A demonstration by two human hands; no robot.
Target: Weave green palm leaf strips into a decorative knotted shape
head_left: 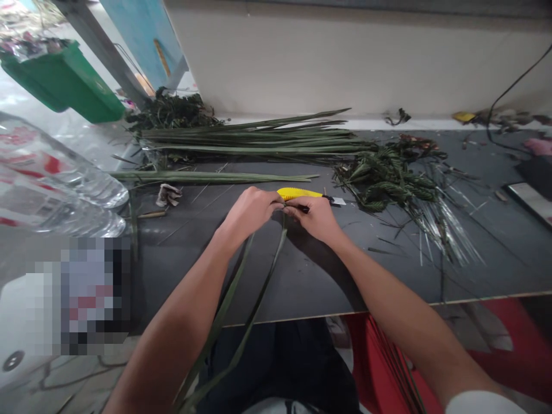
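- Head view: the fingers of the left hand (256,210) and right hand (317,215) pinched together, holding green leaf strips (233,286) that hung down over the counter (302,293) edge.
- That piece looked not yet done; I could not see its shape under the fingers.
- Both hands met low, thumbs close, arms reaching forward.
- A yellow knife (299,193) lay just past the fingers.
- To the right, twisty folded leaves (390,172) seemed finished.
- Farther back, long flat leaves (254,141) lay unfolded, maybe left to do.
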